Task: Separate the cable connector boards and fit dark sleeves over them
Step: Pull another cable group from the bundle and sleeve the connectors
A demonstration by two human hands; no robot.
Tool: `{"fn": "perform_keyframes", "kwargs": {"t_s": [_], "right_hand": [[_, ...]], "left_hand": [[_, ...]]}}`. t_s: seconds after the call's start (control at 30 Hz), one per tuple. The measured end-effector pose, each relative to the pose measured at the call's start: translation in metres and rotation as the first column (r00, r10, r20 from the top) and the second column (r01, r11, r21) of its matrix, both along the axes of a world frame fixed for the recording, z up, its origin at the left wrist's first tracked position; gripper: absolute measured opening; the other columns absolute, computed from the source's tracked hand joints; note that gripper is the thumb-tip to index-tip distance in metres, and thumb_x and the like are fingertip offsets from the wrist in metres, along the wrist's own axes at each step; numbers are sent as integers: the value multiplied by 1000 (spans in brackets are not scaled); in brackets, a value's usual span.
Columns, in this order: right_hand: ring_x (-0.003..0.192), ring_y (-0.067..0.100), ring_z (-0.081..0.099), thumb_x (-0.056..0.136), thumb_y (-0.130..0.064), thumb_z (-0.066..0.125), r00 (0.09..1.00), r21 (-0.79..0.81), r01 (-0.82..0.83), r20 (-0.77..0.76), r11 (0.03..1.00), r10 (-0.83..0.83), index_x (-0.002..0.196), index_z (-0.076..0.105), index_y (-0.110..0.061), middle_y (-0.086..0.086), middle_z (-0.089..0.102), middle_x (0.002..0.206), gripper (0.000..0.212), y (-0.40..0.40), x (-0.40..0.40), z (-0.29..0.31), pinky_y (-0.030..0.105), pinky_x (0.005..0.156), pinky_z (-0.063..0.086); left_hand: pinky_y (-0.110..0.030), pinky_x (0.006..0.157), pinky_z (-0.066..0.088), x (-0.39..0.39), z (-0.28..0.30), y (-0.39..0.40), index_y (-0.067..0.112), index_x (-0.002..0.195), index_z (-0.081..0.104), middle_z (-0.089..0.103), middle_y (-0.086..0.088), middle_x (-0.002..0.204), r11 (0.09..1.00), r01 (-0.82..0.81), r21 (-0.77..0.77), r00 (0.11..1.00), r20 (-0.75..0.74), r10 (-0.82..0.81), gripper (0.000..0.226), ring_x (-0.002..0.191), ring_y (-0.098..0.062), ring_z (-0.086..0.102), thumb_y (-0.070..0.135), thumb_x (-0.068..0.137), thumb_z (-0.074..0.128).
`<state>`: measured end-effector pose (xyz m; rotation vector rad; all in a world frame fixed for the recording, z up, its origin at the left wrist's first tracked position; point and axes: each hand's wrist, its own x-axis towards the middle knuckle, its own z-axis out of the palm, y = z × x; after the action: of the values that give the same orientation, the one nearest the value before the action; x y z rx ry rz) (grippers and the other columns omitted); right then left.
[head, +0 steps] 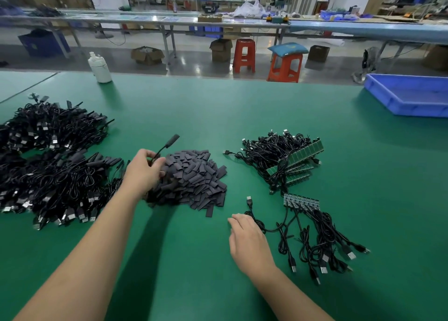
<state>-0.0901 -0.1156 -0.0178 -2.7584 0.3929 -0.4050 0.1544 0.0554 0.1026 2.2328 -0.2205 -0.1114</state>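
My left hand [145,169] grips a black cable whose sleeved end [171,141] sticks up and away over a heap of dark flat sleeves [194,180] in the middle of the green table. My right hand [247,238] lies relaxed, fingers down on the mat, next to a cable of a joined strip of connector boards [301,200] with black USB cables fanning toward me. Further back sits a bigger bundle of joined green boards [298,158] with tangled cables.
A large pile of sleeved cables [53,160] fills the left of the table [242,107]. A white bottle [100,66] stands at the far edge. A blue plastic tray [412,95] sits at the far right. Red stools and benches lie beyond.
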Motion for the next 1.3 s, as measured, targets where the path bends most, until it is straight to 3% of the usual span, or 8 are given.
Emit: {"fn": "perform_keyframes", "kwargs": {"t_s": [0.2, 0.37, 0.53, 0.73, 0.87, 1.03, 1.17, 1.3], "right_hand": [[126, 12, 49, 93, -16, 51, 1000, -16, 13, 5, 1000, -13, 130, 58, -16, -5, 57, 130, 37, 1, 1, 0, 28, 111, 39], [124, 12, 50, 92, -16, 53, 1000, -47, 15, 12, 999, -14, 127, 60, -16, -5, 58, 127, 36, 0, 2, -2, 27, 109, 40], [116, 13, 57, 85, -12, 65, 999, -76, 21, 50, 997, -17, 118, 66, -14, -4, 63, 119, 34, 0, 2, -2, 26, 101, 48], [109, 20, 61, 80, -12, 74, 995, -153, 39, 99, 987, -24, 108, 69, -13, 1, 63, 113, 28, 1, 0, -2, 34, 92, 54], [97, 14, 53, 95, -32, 55, 980, -94, 154, 143, 984, -139, 103, 62, -20, -6, 57, 103, 16, 1, -2, 10, 31, 86, 50], [87, 15, 47, 100, -32, 40, 868, 107, 423, 235, 900, -437, 92, 59, -25, -9, 55, 88, 22, -53, -5, 50, 35, 82, 41], [130, 24, 44, 98, -25, 47, 841, -74, 518, -136, 852, -523, 134, 54, -18, 3, 57, 135, 37, -132, -8, 72, 41, 106, 35], [149, 27, 23, 102, -31, 41, 803, 0, 352, -514, 936, -302, 153, 31, -18, 7, 39, 155, 53, -168, -6, 72, 49, 122, 14]], "left_hand": [[-48, 83, 49, 45, 0, 66, 1, 123, 49, 49, -25, 123, 912, -207, 354, 968, 211, 138, 39, 88, -37, 56, 29, 97, 58], [-54, 104, 37, 66, -23, 107, 0, 143, 31, 30, -25, 146, 701, -134, 701, 990, 68, 122, 60, 130, -44, 33, 34, 99, 53], [-49, 107, 31, 53, -35, 104, 11, 148, 27, 27, -17, 152, 529, -132, 838, 991, 130, 40, 62, 135, -40, 25, 39, 98, 51], [-56, 97, 37, 19, -19, 58, 2, 130, 55, 43, -27, 141, 777, -259, 574, 863, 498, -80, 49, 123, -44, 38, 13, 84, 65], [-39, 95, 48, -38, -6, -11, 10, 122, 63, 64, -11, 122, 914, 75, 398, 817, 501, -285, 33, 107, -25, 60, 9, 89, 58], [-35, 94, 51, -129, -33, -86, 23, 120, 66, 70, -1, 115, 672, 576, 465, 627, 277, -728, 36, 106, -21, 62, 14, 91, 46], [-41, 98, 48, -175, -59, -120, 17, 120, 59, 66, -4, 112, 519, 689, 506, 492, 200, -848, 27, 106, -23, 58, 23, 96, 47], [-41, 101, 41, -191, -74, -134, 13, 130, 50, 60, -9, 114, 432, 638, 638, 436, 163, -885, 35, 107, -28, 52, 26, 97, 49]]}}
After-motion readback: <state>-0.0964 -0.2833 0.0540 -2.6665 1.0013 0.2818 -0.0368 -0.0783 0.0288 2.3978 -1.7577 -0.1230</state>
